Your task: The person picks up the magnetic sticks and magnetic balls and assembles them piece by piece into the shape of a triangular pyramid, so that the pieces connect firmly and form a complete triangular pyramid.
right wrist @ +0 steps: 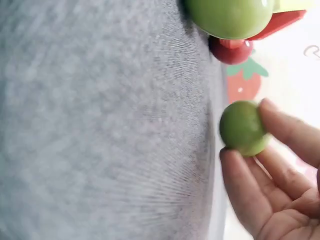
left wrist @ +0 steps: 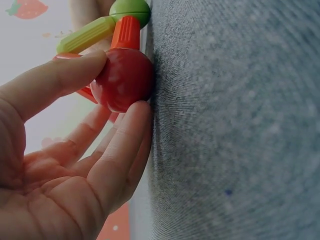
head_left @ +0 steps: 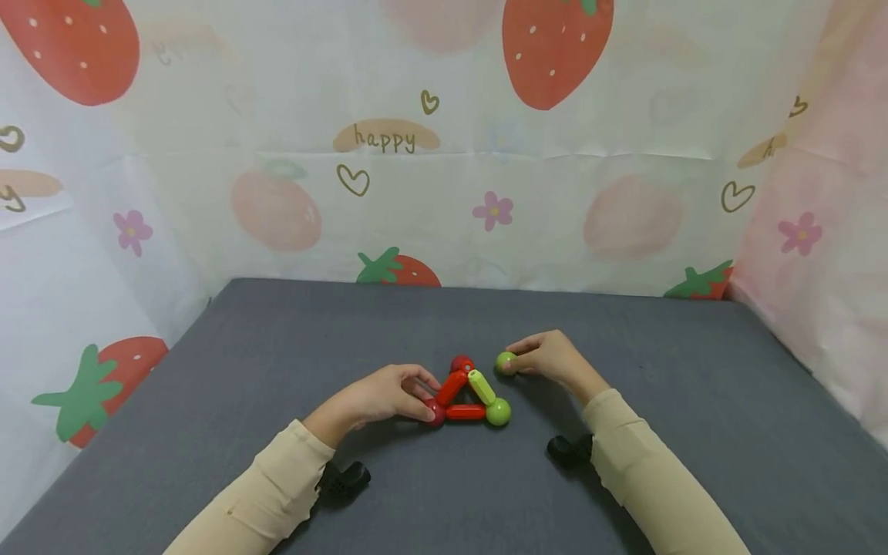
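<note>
A small triangle of balls and rods lies on the table. Its near side is a red rod (head_left: 466, 412) between a dark red ball (left wrist: 125, 80) and a green ball (head_left: 498, 412). Another red rod (head_left: 452, 387) and a yellow-green rod (head_left: 482, 387) slant up to a second red ball (head_left: 461, 363) at the top. My left hand (head_left: 388, 393) pinches the lower left red ball between thumb and fingers. My right hand (head_left: 551, 358) holds a loose green ball (right wrist: 243, 128) in its fingertips, to the right of the triangle's top and apart from it.
Dark grey cloth covers the table (head_left: 444, 493). Black wrist devices (head_left: 570, 452) sit under both sleeves. A printed curtain (head_left: 444, 216) with strawberries and hearts stands behind the table's far edge and along its sides.
</note>
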{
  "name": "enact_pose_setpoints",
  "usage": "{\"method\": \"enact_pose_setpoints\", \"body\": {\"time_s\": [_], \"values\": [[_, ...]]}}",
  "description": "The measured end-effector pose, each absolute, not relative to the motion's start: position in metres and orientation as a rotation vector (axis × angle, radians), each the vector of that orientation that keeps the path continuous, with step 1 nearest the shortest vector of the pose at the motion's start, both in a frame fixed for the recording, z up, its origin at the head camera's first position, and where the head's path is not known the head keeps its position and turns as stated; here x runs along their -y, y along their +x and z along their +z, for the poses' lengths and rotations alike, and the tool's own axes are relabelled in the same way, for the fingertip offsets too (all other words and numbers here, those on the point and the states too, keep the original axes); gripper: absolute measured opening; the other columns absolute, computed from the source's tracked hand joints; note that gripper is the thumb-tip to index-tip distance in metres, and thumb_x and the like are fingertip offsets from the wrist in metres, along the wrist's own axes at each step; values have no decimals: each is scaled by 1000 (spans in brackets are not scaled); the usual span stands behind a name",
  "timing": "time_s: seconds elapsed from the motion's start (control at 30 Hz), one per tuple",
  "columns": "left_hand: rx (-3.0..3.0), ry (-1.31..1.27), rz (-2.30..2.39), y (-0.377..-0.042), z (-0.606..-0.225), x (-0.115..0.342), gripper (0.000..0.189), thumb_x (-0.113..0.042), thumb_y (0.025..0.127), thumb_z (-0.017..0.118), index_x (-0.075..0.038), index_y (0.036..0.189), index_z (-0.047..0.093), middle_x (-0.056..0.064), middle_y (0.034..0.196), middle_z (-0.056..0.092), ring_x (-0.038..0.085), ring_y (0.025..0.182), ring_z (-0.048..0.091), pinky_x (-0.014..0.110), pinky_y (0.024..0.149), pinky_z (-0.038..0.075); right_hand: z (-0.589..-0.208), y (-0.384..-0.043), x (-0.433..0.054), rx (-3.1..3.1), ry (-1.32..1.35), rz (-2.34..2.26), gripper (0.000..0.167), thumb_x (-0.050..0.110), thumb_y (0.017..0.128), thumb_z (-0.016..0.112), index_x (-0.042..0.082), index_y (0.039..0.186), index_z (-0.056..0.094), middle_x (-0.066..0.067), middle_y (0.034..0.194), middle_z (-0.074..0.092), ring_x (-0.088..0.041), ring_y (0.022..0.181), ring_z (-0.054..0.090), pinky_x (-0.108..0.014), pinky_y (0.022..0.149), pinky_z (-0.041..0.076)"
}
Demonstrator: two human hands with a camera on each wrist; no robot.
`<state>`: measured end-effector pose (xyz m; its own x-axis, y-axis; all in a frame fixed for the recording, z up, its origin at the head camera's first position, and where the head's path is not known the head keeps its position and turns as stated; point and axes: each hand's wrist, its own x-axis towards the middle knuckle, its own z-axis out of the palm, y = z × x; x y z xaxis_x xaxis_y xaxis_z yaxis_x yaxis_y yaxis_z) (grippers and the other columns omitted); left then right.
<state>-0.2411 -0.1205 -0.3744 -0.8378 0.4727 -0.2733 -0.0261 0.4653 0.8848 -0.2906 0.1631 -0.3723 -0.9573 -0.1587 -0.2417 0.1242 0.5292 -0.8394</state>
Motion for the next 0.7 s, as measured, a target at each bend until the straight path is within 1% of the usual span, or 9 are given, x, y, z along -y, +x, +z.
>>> {"method": "enact_pose_setpoints", "body": {"time_s": [0.13,0.27,0.37,0.53,0.7], "values": [[-2238,378,1348,-241,-375,120,39,-10,85,77,-5,121,63,12,113,69,15,94,64,31,87,52,-367,-284,-161,-2409,-23,-1534,41,22,86,79,7,122,70,-15,132,65,-20,109,69,-38,98,54],[-2235,367,1344,-241,-375,120,39,-10,85,77,-5,121,63,12,112,68,16,94,63,31,86,52,-358,-276,-154,-2326,-82,-1683,43,21,87,78,3,125,68,-16,130,65,-15,104,70,-41,102,52],[-2229,367,1355,-241,-375,120,38,-10,85,77,-5,120,63,12,112,68,16,93,63,30,85,52,-351,-270,-148,-2298,-147,-1745,43,19,87,77,2,126,66,-16,129,66,-13,104,69,-43,103,51],[-2228,366,1360,-242,-375,120,38,-10,85,77,-5,120,63,11,109,68,16,92,63,28,83,52,-345,-262,-139,-2294,-214,-1755,44,23,87,78,5,125,67,-12,127,68,-15,107,68,-44,103,50],[-2223,372,1359,-241,-374,122,37,-10,85,77,-4,119,63,12,109,68,16,92,63,28,83,51,-343,-255,-132,-2315,-266,-1744,43,25,85,79,8,123,69,-8,120,72,-17,107,68,-46,103,50]]}}
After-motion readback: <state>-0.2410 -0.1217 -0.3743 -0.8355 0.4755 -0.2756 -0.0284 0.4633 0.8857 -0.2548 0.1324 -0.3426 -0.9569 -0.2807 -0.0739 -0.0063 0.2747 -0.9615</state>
